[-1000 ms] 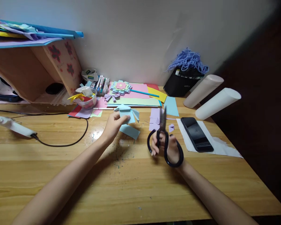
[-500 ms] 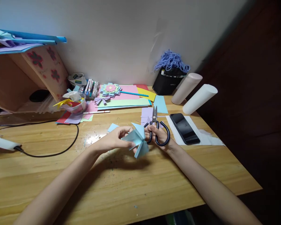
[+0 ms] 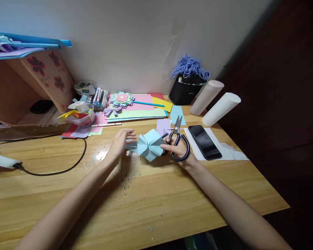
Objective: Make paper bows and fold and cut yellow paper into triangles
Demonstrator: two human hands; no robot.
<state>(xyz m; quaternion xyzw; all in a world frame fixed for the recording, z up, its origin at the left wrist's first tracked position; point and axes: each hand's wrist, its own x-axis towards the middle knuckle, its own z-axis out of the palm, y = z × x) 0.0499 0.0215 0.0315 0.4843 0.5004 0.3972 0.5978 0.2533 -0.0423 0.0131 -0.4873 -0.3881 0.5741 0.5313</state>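
Observation:
My right hand [image 3: 179, 148] pinches the edge of a light-blue folded paper flower [image 3: 150, 145] between thumb and finger. Black-handled scissors [image 3: 176, 130] hang in the same hand, blades pointing away from me. The paper's creased petals spread from a central point and face up. To its left, my left hand [image 3: 120, 142] is empty, fingers stretched toward the flower but apart from it. Another light-blue piece of paper [image 3: 131, 146] shows between the left hand and the flower. A lilac sheet [image 3: 163, 125] lies beyond, partly hidden by the flower and right hand.
A phone [image 3: 204, 141] lies on white paper at right, near two white rolls [image 3: 221, 109]. Behind are a black holder [image 3: 185, 91] topped with blue yarn, a layered paper flower [image 3: 122, 99], and a tub of scraps [image 3: 85, 117]. A black cable [image 3: 65, 171] curves at left.
My left hand has let go of the blue paper flower and moved left. The flower has opened flatter and now sits in the right hand's pinch, with the scissors still there.

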